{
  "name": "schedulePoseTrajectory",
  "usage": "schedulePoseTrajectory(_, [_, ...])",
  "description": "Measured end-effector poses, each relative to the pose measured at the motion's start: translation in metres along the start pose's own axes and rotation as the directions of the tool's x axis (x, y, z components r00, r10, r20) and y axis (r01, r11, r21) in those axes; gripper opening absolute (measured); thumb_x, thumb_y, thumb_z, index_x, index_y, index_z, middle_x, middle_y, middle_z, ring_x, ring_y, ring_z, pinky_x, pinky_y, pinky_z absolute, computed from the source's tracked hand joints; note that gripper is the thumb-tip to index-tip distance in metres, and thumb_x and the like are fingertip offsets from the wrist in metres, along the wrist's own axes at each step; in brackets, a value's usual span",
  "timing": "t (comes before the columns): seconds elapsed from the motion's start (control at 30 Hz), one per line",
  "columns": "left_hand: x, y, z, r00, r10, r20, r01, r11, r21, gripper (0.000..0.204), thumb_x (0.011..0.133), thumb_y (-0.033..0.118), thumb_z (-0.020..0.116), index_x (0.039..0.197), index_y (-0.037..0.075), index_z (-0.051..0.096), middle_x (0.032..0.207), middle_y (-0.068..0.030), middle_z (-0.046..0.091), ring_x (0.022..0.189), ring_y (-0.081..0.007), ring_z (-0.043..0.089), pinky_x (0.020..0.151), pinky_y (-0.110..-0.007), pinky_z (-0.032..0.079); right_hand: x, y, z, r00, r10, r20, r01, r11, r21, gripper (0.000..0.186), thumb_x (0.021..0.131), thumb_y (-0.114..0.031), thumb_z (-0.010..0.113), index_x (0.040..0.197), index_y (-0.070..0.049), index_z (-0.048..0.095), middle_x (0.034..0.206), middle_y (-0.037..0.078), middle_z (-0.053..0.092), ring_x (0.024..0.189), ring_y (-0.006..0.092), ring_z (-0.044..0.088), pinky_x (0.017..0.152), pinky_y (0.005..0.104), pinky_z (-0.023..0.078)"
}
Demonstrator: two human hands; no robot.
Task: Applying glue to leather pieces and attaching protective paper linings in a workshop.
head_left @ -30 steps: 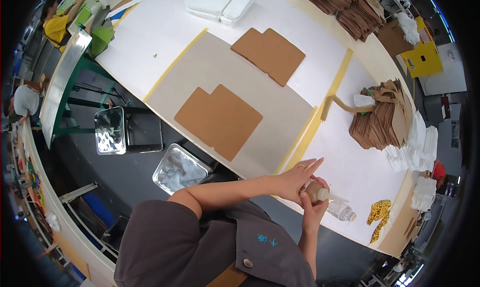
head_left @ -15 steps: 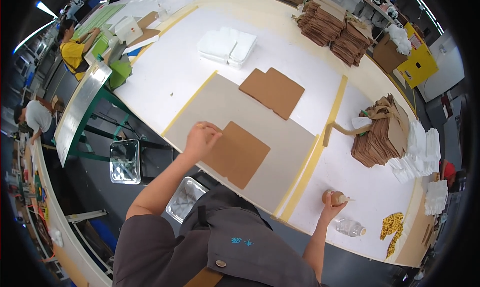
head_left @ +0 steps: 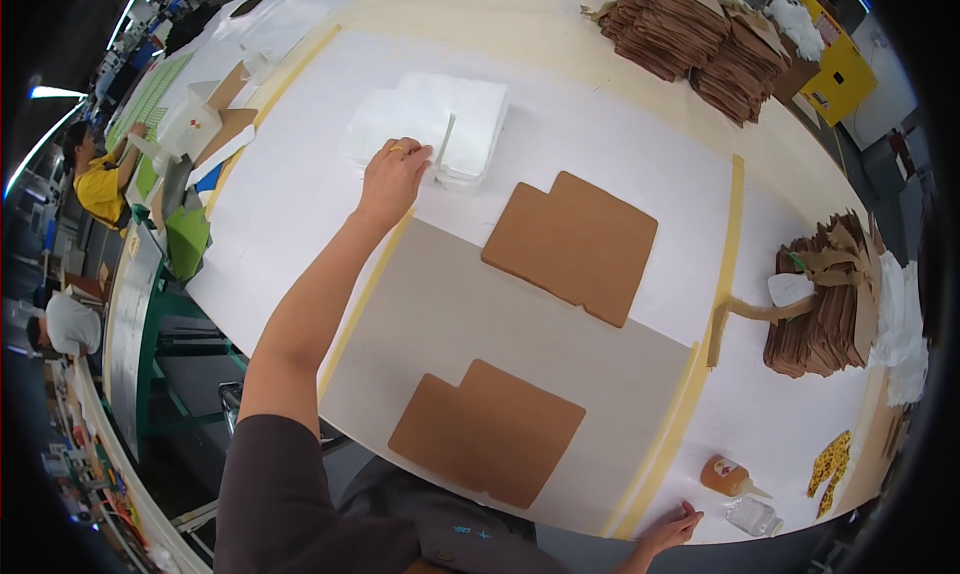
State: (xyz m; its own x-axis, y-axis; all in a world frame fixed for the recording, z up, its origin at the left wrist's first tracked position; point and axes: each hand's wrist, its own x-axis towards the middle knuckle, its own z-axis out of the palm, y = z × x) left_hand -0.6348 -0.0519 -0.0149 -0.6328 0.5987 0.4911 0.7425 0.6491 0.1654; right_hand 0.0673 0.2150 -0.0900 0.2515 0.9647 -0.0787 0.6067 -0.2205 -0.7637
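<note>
My left hand (head_left: 395, 179) is at the near edge of a stack of white sheets (head_left: 470, 114). Its fingertips are pressed together there; whether a sheet is between them is hidden. A brown notched panel (head_left: 490, 434) lies flat on the grey mat (head_left: 400, 314) close to my body. Beyond it, a second brown notched panel (head_left: 575, 249) lies across the mat's far edge. My right hand (head_left: 677, 529) rests by the table's near edge, fingers loosely apart and holding nothing. Nearest to it are an amber squeeze bottle (head_left: 722, 474) with a pointed nozzle and a clear bottle (head_left: 752, 517).
Tied brown panels (head_left: 815, 294) are piled at the right, beside white sheets (head_left: 903, 314). More brown stacks (head_left: 660, 24) stand at the far right. Yellow tape (head_left: 730, 234) lines the white table. A leopard-print cloth (head_left: 828, 469) lies near the right edge. Two people work at the left.
My left hand has left the near brown panel and reached forward to the white stack. My right hand has let go of the amber bottle, which now rests on the table.
</note>
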Motion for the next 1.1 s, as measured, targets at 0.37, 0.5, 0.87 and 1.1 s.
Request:
schedulePoseTrajectory(0.37, [0.029,-0.053,-0.004,0.833,-0.437,0.34,0.55,0.591,-0.59,0.02,0.081,0.018,0.079,0.092,0.002,0.076,0.077,-0.0005,0.067,0.072,-0.0091,0.057,0.067,-0.025,0.045,-0.02,-0.013,0.007,0.969,-0.246,-0.031,0.247,0.948,0.203,0.037,0.106,-0.032,0.047,0.094,-0.002,0.066,0.074,-0.007,0.038,0.07,0.005,0.034,0.062,0.0214,0.028])
schedulePoseTrajectory(0.5, [0.029,-0.075,0.015,0.833,-0.389,0.392,0.536,0.397,-0.745,0.024,0.083,0.023,0.079,0.093,0.003,0.075,0.074,0.0019,0.062,0.068,-0.0078,0.051,0.066,-0.025,0.042,-0.011,0.008,0.007,0.949,-0.311,-0.051,0.312,0.903,0.295,0.035,0.105,-0.032,0.05,0.094,-0.004,0.067,0.073,-0.008,0.036,0.067,0.0037,0.031,0.06,0.021,0.026])
schedulePoseTrajectory(0.87, [-0.021,0.014,-0.134,0.839,0.288,-0.462,-0.446,0.85,-0.28,0.013,0.095,0.01,0.064,0.104,0.001,0.069,0.073,-0.0089,0.063,0.055,-0.0143,0.05,0.055,-0.027,0.042,-0.195,-0.105,0.036,0.772,-0.492,0.401,0.198,0.787,0.584,0.029,0.104,-0.025,0.051,0.11,-0.001,0.066,0.095,0.003,0.065,0.079,0.0075,0.052,0.07,0.023,0.043])
schedulePoseTrajectory(1.1, [-0.227,0.065,-0.157,0.624,0.779,-0.053,-0.764,0.596,-0.247,0.038,0.08,0.017,0.074,0.117,0.01,0.07,0.071,0.0017,0.049,0.06,-0.0127,0.054,0.051,-0.028,0.044,-0.313,-0.156,0.067,0.249,-0.537,0.806,0.394,0.816,0.422,0.045,0.093,-0.017,0.068,0.134,-0.007,0.053,0.119,0.012,0.065,0.101,0.0201,0.067,0.071,0.0297,0.054])
